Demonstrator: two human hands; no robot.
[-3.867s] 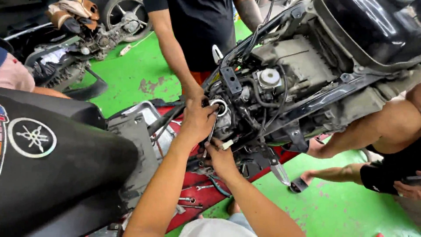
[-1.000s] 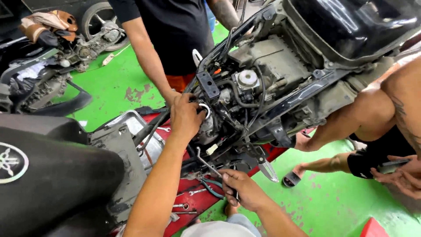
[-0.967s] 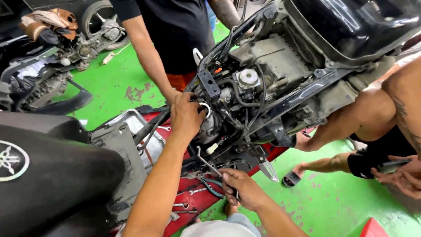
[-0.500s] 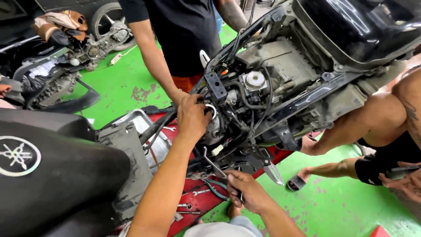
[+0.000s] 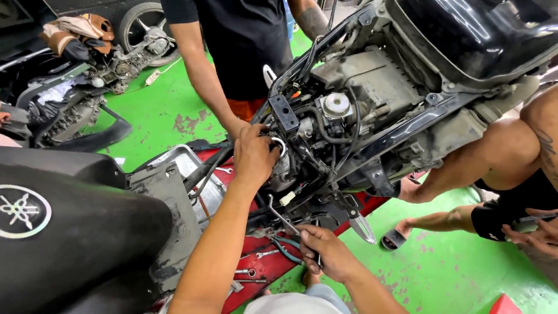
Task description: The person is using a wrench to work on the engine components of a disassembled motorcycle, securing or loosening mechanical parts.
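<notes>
A stripped scooter engine and frame (image 5: 372, 110) fills the middle of the view. My left hand (image 5: 253, 157) is pressed against a round metal part with a clamp ring (image 5: 281, 146) at the engine's left side, fingers curled on it. Lower down, my right hand (image 5: 325, 253) grips a slim metal wrench (image 5: 283, 218) that points up toward the underside of the engine. Another person's hand rests just behind my left hand.
A black scooter body panel (image 5: 64, 227) lies at left. A red tool tray (image 5: 264, 264) with loose wrenches sits below the engine on the green floor (image 5: 447, 273). One person in a black shirt (image 5: 244, 46) stands behind; another crouches at right (image 5: 511, 168). A dismantled motorcycle (image 5: 87, 75) sits far left.
My right hand has dropped from beside the left hand down below the engine and taken hold of the wrench. The left hand stays on the round part; the view shifted slightly.
</notes>
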